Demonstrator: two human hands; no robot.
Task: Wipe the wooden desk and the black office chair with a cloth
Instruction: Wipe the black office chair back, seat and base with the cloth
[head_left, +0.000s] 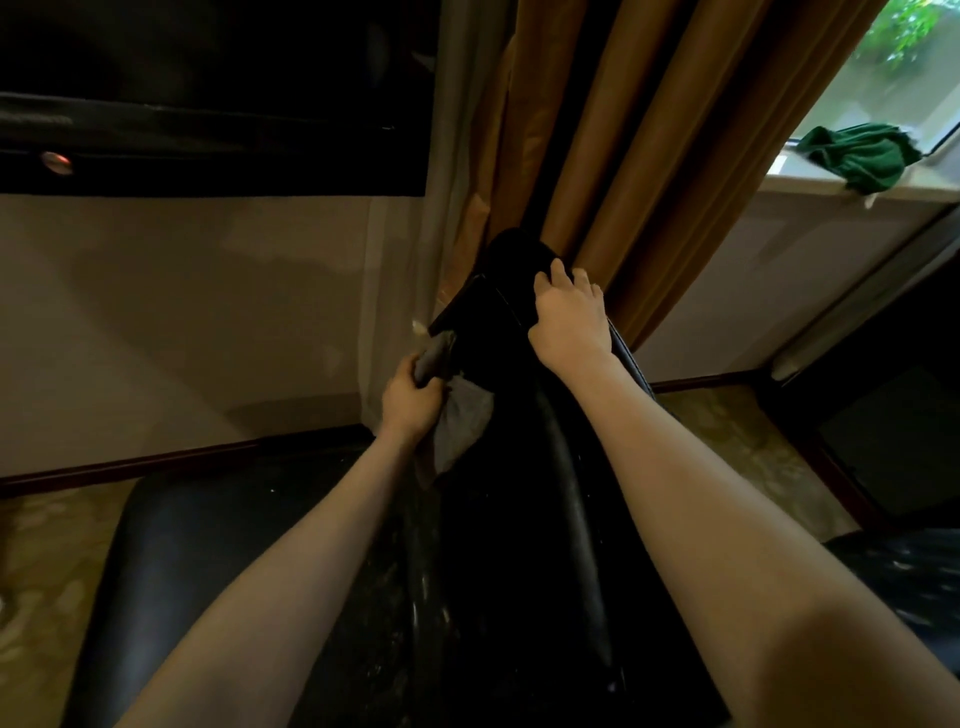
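Observation:
The black office chair (519, 519) fills the lower middle of the head view, with its backrest rising away from me and its seat (197, 545) at lower left. My left hand (413, 400) is shut on a grey cloth (462, 423) and presses it against the left edge of the backrest. The cloth hangs down below the hand. My right hand (569, 319) grips the top of the backrest, fingers curled over its far side. The wooden desk is not in view.
Brown curtains (623, 156) hang right behind the chair's top. A beige wall (182, 322) with a dark baseboard runs on the left, under a dark screen (208, 93). A green cloth (862, 156) lies on the windowsill at upper right. Dark furniture (893, 431) stands at right.

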